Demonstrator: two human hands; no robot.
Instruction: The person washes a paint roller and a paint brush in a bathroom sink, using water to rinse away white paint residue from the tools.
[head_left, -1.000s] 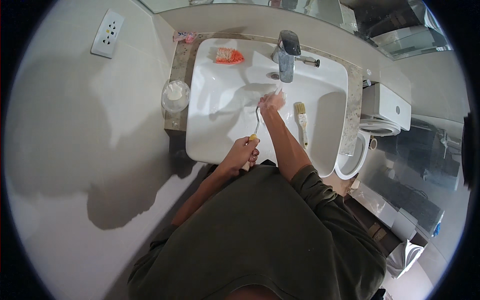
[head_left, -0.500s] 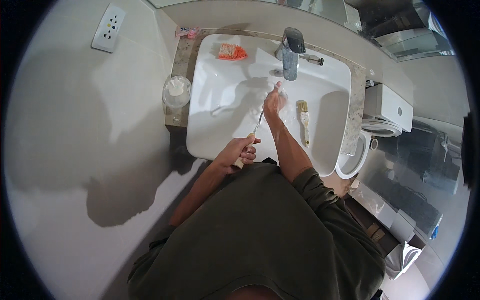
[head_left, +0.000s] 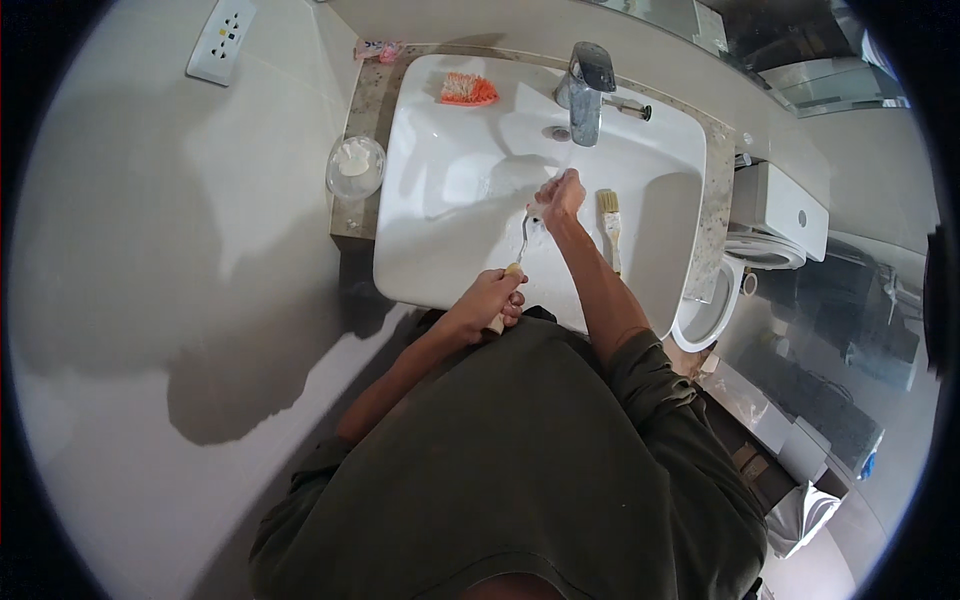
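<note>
My left hand (head_left: 492,302) is wrapped round the pale handle of a tool at the sink's near edge. The tool's thin, bent metal neck (head_left: 524,238) rises from that grip toward my right hand (head_left: 560,196). Curled and wet-looking, my right hand is closed over the basin, below the tap, beside the tool's far end. Its fingers hide whatever is in them, and the tool's tip does not show clearly. Just right of that hand a flat paintbrush (head_left: 611,230) with a pale handle lies in the white sink (head_left: 420,255), bristles away from me.
A grey metal tap (head_left: 585,95) stands at the back of the basin. An orange and white scrub brush (head_left: 468,89) lies at the back left. On the speckled counter's left side sits a clear round tub (head_left: 356,168) with white contents. A toilet (head_left: 705,310) stands to the right.
My right hand has drawn slightly back from under the tap, its fingers now curled more tightly. My left hand keeps its hold on the tool. The view has shifted slightly.
</note>
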